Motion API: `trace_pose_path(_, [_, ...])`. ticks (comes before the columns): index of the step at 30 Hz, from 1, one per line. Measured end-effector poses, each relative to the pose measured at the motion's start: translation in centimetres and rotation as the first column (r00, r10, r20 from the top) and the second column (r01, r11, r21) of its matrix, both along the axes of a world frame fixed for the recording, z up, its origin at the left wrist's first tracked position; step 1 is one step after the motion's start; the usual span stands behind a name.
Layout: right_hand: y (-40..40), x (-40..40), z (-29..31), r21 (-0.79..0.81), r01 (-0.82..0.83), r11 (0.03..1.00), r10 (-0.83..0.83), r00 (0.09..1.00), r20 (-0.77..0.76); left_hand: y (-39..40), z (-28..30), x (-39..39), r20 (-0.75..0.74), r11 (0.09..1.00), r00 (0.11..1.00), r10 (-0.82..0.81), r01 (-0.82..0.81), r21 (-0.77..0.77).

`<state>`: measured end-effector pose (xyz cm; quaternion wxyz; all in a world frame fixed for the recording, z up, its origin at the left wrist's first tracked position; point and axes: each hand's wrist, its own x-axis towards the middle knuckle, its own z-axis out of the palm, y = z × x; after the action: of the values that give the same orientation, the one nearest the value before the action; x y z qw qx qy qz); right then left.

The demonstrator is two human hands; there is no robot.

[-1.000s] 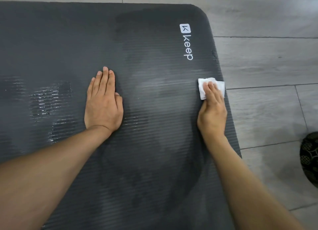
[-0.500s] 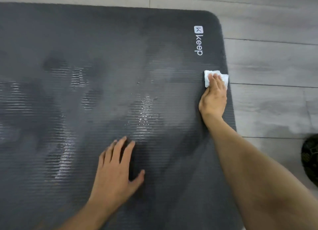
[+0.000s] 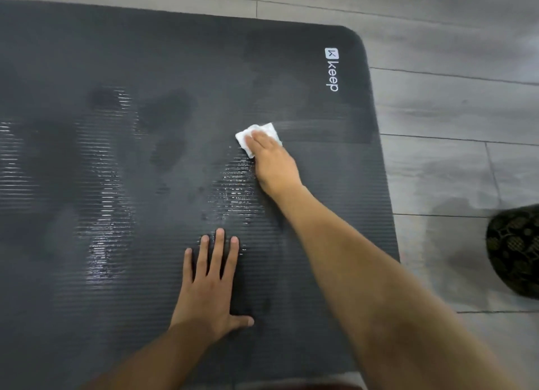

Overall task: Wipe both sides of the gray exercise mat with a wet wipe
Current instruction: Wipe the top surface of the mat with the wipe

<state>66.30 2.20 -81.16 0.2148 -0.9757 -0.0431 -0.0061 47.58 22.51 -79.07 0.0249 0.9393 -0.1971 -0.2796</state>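
The gray exercise mat (image 3: 116, 54) lies flat on the floor and fills most of the view. It is ribbed, with wet glossy streaks across its middle and a white "keep" logo near its far right corner. My right hand (image 3: 272, 159) presses a folded white wet wipe (image 3: 256, 134) flat onto the mat with straight fingers; a fresh damp stripe runs from the wipe to the right edge. My left hand (image 3: 211, 284) rests palm down on the mat nearer to me, fingers spread and straight.
Gray wood-look floor (image 3: 452, 112) borders the mat at the far side and on the right. A dark patterned round object (image 3: 514, 251) sits on the floor at the right edge of view, apart from the mat.
My right hand has dragged the wipe leftward from the mat's right edge toward its middle, leaving a damp stripe. My left hand moved from the mat's middle back toward me and now lies flat.
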Motion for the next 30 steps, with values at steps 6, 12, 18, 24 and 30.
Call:
trace_pose_path(6, [-15.6, -4.4, 0.5, -0.117, 0.558, 0.821, -0.566, 0.823, -0.049, 0.0, -0.2, -0.1, -0.003, 1.0, 1.0, -0.014, 0.014, 0.017])
trace_pose_path(12, [-3.4, -3.0, -0.1, 0.087, 0.461, 0.883, -0.457, 0.888, -0.055, -0.9, 1.5, 0.5, -0.091, 0.993, 0.995, -0.032, 0.042, 0.112])
trace_pose_path(18, [2.7, -5.1, 0.3, 0.029, -0.114, 0.993, 0.115, 0.993, -0.029, -1.0, 2.0, 0.5, -0.14, 0.982, 0.99, -0.033, 0.058, 0.181])
trace_pose_path(24, [-14.4, -8.1, 0.0, -0.012, 0.525, 0.851, -0.525, 0.85, -0.048, -0.9, 1.9, 0.7, -0.17, 0.989, 0.985, 0.001, 0.024, 0.146])
trace_pose_path(30, [-7.3, -7.1, 0.7, 0.056, 0.642, 0.764, -0.644, 0.765, 0.01, -1.4, 2.0, 0.7, -0.172, 0.977, 0.985, -0.016, 0.052, 0.207])
